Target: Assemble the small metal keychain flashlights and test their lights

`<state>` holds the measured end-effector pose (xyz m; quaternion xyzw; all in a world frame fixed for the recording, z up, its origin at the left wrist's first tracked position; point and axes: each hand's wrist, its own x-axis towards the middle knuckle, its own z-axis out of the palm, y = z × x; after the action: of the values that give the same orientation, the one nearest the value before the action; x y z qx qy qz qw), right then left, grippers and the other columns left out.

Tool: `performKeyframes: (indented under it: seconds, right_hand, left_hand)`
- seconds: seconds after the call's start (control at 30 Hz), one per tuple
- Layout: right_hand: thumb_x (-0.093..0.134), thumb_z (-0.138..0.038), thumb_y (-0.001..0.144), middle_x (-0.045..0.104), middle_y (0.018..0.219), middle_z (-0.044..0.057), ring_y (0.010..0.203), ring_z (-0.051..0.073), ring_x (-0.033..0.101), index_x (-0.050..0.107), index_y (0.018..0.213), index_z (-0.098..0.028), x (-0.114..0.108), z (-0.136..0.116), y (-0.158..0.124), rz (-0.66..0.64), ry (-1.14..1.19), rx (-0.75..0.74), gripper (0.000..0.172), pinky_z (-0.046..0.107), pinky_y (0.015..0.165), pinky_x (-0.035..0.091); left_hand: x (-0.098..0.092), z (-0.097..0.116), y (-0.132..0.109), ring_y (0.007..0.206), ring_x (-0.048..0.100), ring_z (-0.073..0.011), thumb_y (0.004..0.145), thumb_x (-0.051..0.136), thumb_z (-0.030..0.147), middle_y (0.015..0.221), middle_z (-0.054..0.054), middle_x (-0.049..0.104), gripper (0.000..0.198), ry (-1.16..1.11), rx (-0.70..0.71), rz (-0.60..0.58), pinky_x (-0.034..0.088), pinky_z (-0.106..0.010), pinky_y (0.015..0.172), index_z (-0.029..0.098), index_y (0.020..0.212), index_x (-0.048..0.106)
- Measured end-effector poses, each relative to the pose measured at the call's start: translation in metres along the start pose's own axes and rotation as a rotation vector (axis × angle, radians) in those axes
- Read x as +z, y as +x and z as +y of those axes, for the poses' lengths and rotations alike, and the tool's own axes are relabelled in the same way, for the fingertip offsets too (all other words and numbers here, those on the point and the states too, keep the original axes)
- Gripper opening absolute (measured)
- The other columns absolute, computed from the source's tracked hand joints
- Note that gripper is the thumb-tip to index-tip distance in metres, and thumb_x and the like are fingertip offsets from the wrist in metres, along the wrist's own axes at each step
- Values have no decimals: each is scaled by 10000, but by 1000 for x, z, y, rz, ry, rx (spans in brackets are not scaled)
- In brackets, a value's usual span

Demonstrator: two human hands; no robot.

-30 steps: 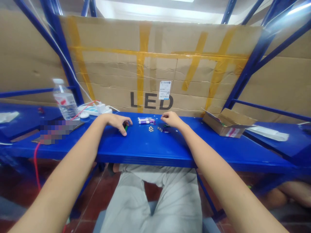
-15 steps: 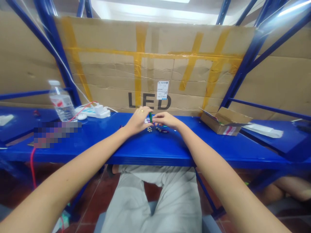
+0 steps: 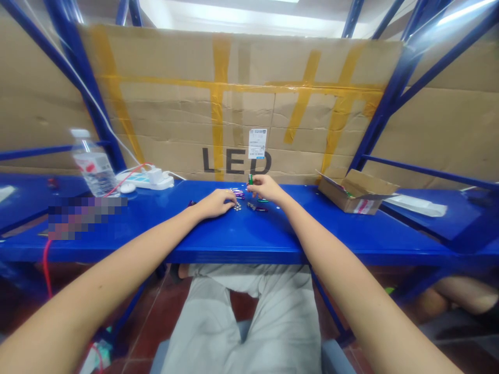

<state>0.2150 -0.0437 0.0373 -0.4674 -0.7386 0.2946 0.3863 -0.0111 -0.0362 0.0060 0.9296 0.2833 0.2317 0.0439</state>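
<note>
My right hand (image 3: 267, 188) pinches a small green cylinder (image 3: 250, 179) with a silvery end, held upright just above the table. My left hand (image 3: 218, 202) rests on the blue tabletop (image 3: 234, 234), thumb and forefinger brought together at the edge of a small cluster of silver ring-like pieces (image 3: 237, 206). Whether a piece is between those fingertips is too small to see. Behind the cluster lie several purple pieces with silver ends (image 3: 238, 194). More dark and purple pieces (image 3: 259, 209) lie below my right hand, and a green piece (image 3: 263, 200) is partly hidden by it.
An open cardboard box (image 3: 351, 195) stands at the right, beside a white tray-like sheet (image 3: 417, 204). To the left are a water bottle (image 3: 95, 166) and a white power strip (image 3: 150, 179). A large cardboard panel (image 3: 171, 124) closes off the back.
My hands have moved apart. The left came down to the silver pieces, while the right keeps the green cylinder, now raised slightly. The purple pieces behind the left hand have come into sight.
</note>
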Motion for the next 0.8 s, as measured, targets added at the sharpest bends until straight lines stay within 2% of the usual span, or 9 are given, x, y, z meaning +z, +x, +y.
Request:
performKeyframes:
  seconds: [0.23, 0.4, 0.5, 0.63, 0.8]
  right_hand:
    - [625, -164, 807, 598, 570, -10, 547, 126, 557, 600, 788, -154, 1, 0, 0, -19, -26, 5, 33, 212, 466, 367]
    - [629, -147, 808, 620, 620, -2, 564, 120, 571, 606, 803, -148, -1, 0, -1, -1, -13, 15, 24, 205, 464, 363]
    - [642, -151, 810, 643, 657, 14, 589, 122, 589, 608, 810, -146, -1, 1, -1, -12, -12, 12, 34, 202, 479, 386]
    - [707, -178, 765, 686, 720, 18, 649, 137, 626, 625, 881, -152, 1, 3, -1, -55, 22, -43, 145, 227, 589, 477]
    - [737, -186, 684, 715, 797, 23, 792, 157, 654, 647, 825, -153, 7, 1, -2, -159, 95, -166, 170, 284, 788, 501]
  left_hand:
    - [-5, 7, -2, 978, 686, -205, 831, 537, 151, 1015, -47, 761, 256, -9, 7, -44, 494, -329, 956, 213, 912, 772]
    - [-19, -2, -9, 906, 685, -200, 789, 552, 147, 951, -43, 761, 237, 31, -25, -104, 498, -310, 904, 209, 848, 772]
    - [-27, -9, -14, 901, 675, -200, 787, 598, 226, 965, -47, 745, 206, 44, -97, -96, 497, -297, 875, 203, 904, 766]
    - [-27, -15, -15, 939, 660, -212, 818, 603, 328, 1062, -68, 712, 280, 92, -165, -121, 487, -300, 872, 211, 1019, 759]
    - [-22, -23, -11, 915, 660, -205, 809, 559, 208, 1001, -56, 732, 237, 69, -196, -189, 469, -278, 839, 214, 957, 744]
